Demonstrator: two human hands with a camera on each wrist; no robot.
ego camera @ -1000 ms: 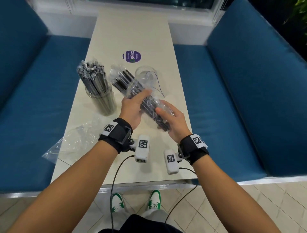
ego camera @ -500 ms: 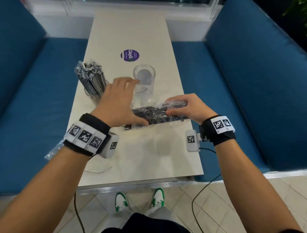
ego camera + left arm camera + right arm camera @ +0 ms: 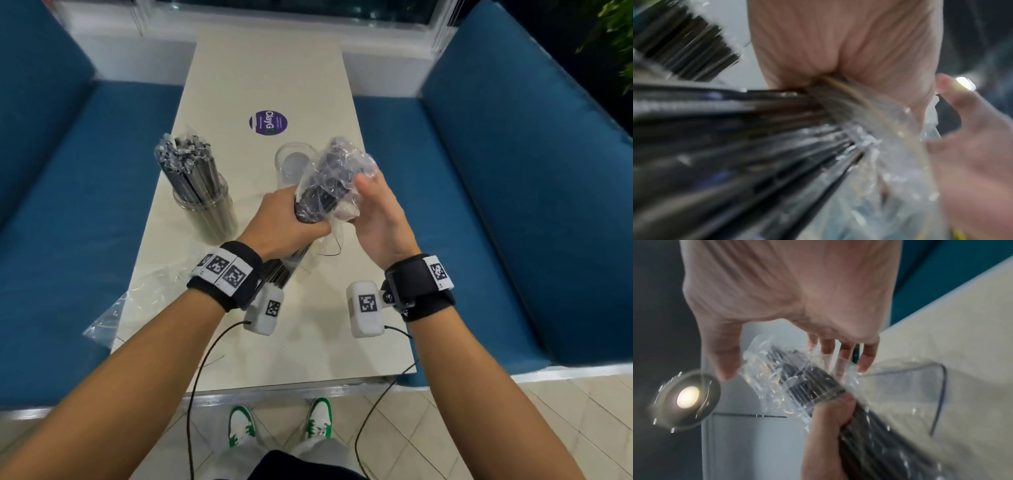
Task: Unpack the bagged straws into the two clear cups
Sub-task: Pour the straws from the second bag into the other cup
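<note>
- Clear plastic bag of dark straws sits between both hands, held above the table, tilted up and away from me.
- Left hand: fingers curled tight round the lower part of the bundle, gripping straws and bag film together. Left wrist view confirms it, fist closed on the straws, though it's blurred.
- Right hand: cupped round the upper end of the bag, thumb on the near side, fingers on the far side. In the right wrist view the fingers look fairly straight against the crinkled film; I can't tell if it's a firm pinch or just contact.
- Bare straw ends stick out below the left fist toward the wrist strap.
- Empty clear cup stands on the table just behind the bag, partly hidden by it.
- Second clear cup, to the left, is already full of straws, standing upright and fanned at the top.
- Loose empty bag lies at the table's left edge, hanging partly over it.
- Purple round sticker is on the table beyond the cups.
- Blue bench seats flank the table on both sides.
- Right wrist view also catches a round ceiling light.
</note>
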